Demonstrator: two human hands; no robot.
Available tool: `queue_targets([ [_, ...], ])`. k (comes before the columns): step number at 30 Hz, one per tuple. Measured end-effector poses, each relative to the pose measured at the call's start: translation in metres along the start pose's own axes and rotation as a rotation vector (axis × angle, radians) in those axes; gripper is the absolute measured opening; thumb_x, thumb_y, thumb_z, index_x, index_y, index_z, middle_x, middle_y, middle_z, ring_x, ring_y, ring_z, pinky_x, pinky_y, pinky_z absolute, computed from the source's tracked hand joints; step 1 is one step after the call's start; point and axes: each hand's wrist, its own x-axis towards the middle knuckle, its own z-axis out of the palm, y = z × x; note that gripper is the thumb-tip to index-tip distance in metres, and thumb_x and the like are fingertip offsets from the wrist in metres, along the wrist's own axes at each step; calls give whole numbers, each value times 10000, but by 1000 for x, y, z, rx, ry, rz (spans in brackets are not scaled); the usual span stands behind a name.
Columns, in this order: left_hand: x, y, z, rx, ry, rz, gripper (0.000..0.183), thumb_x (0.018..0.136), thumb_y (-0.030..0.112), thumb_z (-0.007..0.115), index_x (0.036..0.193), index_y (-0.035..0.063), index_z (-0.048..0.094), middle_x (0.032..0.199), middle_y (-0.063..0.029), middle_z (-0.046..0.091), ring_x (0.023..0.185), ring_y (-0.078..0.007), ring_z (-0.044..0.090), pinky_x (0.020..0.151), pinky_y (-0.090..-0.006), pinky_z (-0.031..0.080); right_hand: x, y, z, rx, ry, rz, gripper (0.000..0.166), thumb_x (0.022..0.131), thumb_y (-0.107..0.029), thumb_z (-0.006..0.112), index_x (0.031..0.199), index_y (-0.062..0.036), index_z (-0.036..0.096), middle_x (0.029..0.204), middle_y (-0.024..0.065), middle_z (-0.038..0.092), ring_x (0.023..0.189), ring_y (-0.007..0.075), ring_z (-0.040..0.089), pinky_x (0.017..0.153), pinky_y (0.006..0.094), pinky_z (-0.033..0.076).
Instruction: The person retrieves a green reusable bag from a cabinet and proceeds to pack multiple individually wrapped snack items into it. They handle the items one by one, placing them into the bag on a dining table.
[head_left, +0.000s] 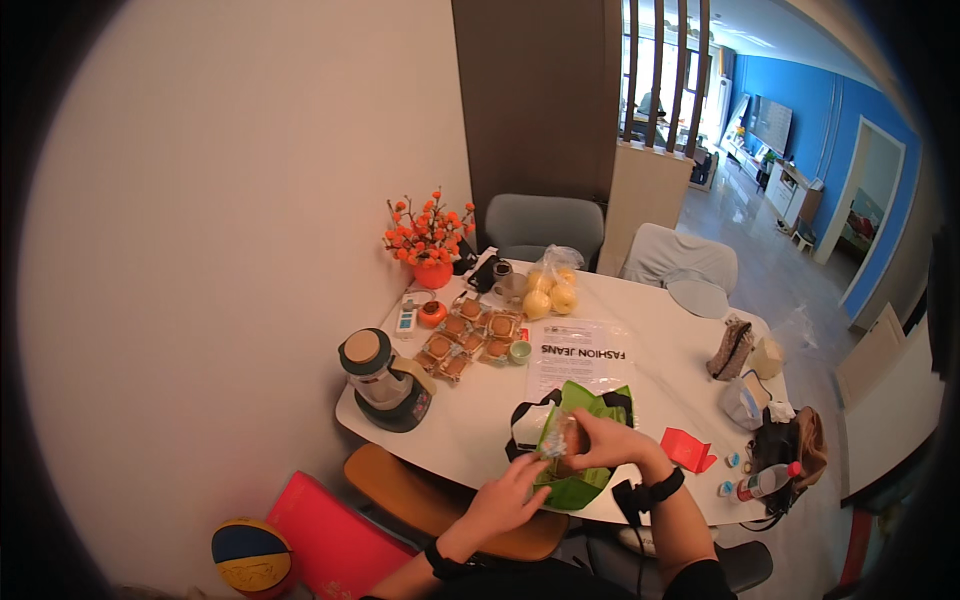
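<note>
My right hand (611, 442) grips a wrapped pastry (574, 436) in a clear packet, held over the mouth of a green bag (570, 493) with black handles on the table. Beside it, my left hand (514, 491) has its fingers spread at the near left edge of the bag, close to the packet; whether a fingertip touches the packet is unclear. Several wrapped pastries (455, 325) in clear trays lie together farther back on the left. Behind the bag lies a clear plastic sleeve with printed writing (577, 358). How much the bag holds is hidden.
An electric blender or kettle (382, 382) stands at the left table edge. Nearby are a red vase (433, 274), a small green cup (520, 352) and bagged yellow fruit (562, 297). On the right are a red paper packet (686, 450), a bottle (761, 483) and a patterned pouch (731, 349).
</note>
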Motion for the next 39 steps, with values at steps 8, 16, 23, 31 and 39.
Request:
queue_targets([
  [8,4,-10,14,-17,-228,40,290,909,269,585,1174,153,593,1136,-31,590,855,-283,643,662,-389,537,46,70,9,-523,-412,302,695,597,-415,786,1088,38,596,916,188,696,827,311,679,732,360,536],
  [16,7,-5,13,-113,-486,98,148,862,172,600,969,104,677,908,-66,649,847,-308,630,688,-384,510,80,174,82,-782,-522,314,850,540,-583,793,1136,6,652,1162,209,639,1076,364,609,917,433,481],
  [23,7,-11,15,-158,-522,72,153,844,171,613,942,89,696,906,-95,665,858,-324,634,696,-419,505,63,142,100,-912,-339,244,703,631,-427,772,1195,-59,570,1087,219,659,1019,376,635,826,460,510],
  [31,5,-7,15,-176,-533,32,167,866,175,601,969,76,688,919,-105,666,858,-330,632,713,-413,506,53,145,85,-915,-239,35,684,609,-431,811,1133,-52,589,1029,208,673,941,376,658,812,453,515],
  [39,5,-6,16,-175,-529,32,168,866,168,594,971,74,685,927,-107,665,872,-330,629,725,-412,507,55,171,100,-927,-104,149,512,632,-370,798,1007,-49,660,1011,184,685,937,340,670,811,437,530],
])
